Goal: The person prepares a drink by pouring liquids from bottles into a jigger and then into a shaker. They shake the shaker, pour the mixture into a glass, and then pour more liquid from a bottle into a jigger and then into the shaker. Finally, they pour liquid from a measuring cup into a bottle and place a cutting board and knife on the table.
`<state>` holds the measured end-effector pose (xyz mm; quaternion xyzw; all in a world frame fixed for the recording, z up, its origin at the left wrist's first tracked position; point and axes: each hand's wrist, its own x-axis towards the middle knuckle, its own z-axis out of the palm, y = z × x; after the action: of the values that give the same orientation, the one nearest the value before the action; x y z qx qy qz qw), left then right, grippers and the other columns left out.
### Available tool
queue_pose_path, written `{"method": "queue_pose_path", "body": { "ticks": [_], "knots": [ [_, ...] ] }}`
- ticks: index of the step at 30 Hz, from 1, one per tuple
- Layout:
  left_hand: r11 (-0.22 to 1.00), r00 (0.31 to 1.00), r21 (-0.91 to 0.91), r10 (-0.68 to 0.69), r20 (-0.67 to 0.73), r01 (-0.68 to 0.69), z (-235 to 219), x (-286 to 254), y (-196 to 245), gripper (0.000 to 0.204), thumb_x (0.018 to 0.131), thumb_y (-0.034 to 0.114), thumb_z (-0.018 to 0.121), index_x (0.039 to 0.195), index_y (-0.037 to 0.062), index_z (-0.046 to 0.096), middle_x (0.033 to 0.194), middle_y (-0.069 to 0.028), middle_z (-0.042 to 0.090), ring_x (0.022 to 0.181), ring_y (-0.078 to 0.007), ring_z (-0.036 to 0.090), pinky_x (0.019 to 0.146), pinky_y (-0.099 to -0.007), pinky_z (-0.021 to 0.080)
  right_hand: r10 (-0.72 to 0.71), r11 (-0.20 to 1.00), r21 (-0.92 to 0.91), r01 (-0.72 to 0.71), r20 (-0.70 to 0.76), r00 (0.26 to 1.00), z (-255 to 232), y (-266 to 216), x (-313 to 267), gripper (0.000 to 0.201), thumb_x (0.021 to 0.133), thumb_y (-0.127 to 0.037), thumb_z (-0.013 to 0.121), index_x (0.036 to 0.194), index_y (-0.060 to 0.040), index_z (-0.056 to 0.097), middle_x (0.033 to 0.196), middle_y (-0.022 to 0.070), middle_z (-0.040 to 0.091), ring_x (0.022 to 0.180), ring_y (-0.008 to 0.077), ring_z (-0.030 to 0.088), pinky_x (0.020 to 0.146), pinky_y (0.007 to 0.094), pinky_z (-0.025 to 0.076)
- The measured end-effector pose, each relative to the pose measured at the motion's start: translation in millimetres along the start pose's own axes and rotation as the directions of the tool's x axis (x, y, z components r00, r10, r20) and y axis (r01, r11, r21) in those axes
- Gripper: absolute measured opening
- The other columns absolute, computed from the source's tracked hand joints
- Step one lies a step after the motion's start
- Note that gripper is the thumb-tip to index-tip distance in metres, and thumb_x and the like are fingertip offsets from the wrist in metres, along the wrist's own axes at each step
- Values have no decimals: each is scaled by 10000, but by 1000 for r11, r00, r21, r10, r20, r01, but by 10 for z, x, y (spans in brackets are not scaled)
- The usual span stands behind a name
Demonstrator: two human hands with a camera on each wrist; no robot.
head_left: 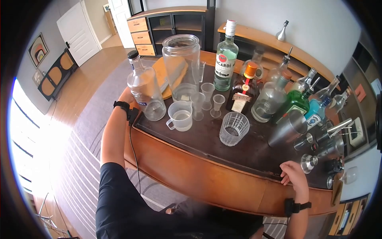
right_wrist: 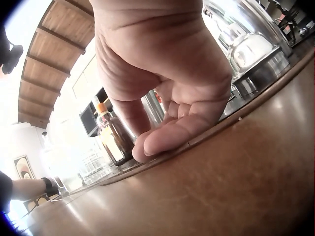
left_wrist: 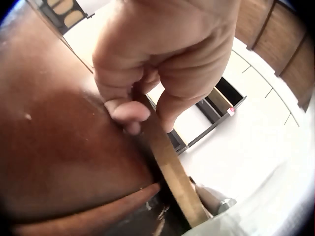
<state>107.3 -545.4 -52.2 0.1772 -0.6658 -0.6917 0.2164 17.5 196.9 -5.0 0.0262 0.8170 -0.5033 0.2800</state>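
Observation:
At the bar's left end my left hand (head_left: 126, 96) is partly hidden behind a clear bottle with a black cap (head_left: 148, 89). The left wrist view shows its thumb and fingers on either side of a wooden board's edge (left_wrist: 179, 184), gripping it. My right hand (head_left: 294, 173) rests at the bar's front rim, its fingers (right_wrist: 172, 135) loosely curled and holding nothing. A small metal jigger (head_left: 308, 162) is nearest to it. Close to the left arm stands a plastic measuring jug (head_left: 180, 118).
A big glass jar (head_left: 180, 63), a Bacardi bottle (head_left: 225, 65), an orange-capped bottle (head_left: 242, 89) and several other bottles line the back. Small glasses (head_left: 217, 106) and a cut-glass tumbler (head_left: 234, 129) stand mid-bar. A metal shaker tin (head_left: 288, 129) is at right.

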Motion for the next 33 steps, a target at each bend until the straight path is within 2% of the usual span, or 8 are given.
{"method": "queue_pose_path", "body": {
  "ticks": [20,25,27,28,29,30,32,33],
  "knots": [
    [979,973,-61,-198,-117,192,-301,233,-303,157,941,217,681,1022,82,688,882,-51,683,762,-200,649,660,-367,528,-56,998,3,56,18,998,-32,90,32,246,933,-245,678,1017,-15,664,718,76,637,494,157,622,402,248,472],
    [985,994,172,35,-105,-17,-851,434,-542,104,1012,144,584,1027,78,662,956,-7,642,794,-135,579,681,-304,525,-131,991,16,130,59,990,-39,142,53,257,949,-283,683,1046,-45,672,747,62,651,519,135,623,424,245,487],
    [686,951,683,306,43,-251,-1538,908,-906,165,1016,180,592,1093,54,666,1021,-39,664,872,-158,601,734,-320,538,-75,997,40,72,69,995,-45,111,16,282,948,-301,685,1061,-43,676,761,46,652,538,127,624,444,234,487],
    [631,963,752,268,17,-190,-1430,788,-699,378,1017,319,573,1241,24,650,1046,-88,692,909,-171,625,812,-347,532,-27,1000,7,26,58,998,-28,27,-25,281,949,-305,682,1054,-44,678,768,38,651,553,124,627,455,231,489],
    [902,952,380,274,-134,-206,-1308,665,-579,370,999,304,601,1223,18,673,1059,-110,699,912,-194,642,812,-356,535,-58,998,26,56,76,995,-40,48,-35,275,952,-304,677,1048,-46,679,774,33,649,561,121,629,462,233,493],
    [967,873,-157,106,-477,-203,-1114,541,-288,346,955,242,648,1198,-2,687,1061,-107,698,927,-218,664,792,-366,538,-51,999,18,50,78,996,-48,58,-25,270,952,-302,676,1044,-48,680,772,30,646,563,120,629,464,234,494],
    [869,652,493,396,-647,-39,-692,70,239,359,924,187,658,1209,-30,673,1066,-112,693,930,-230,677,794,-359,540,-49,999,11,48,93,995,-61,38,-25,261,952,-298,674,1039,-53,681,770,25,639,570,117,632,469,237,496],
    [725,402,670,668,-627,-160,-533,-100,383,383,920,177,651,1217,-64,659,1037,-111,688,893,-200,649,770,-336,522,-49,999,12,48,103,994,-68,30,-35,255,952,-295,674,1037,-55,682,769,22,635,576,117,634,472,239,498]
  ]
}}
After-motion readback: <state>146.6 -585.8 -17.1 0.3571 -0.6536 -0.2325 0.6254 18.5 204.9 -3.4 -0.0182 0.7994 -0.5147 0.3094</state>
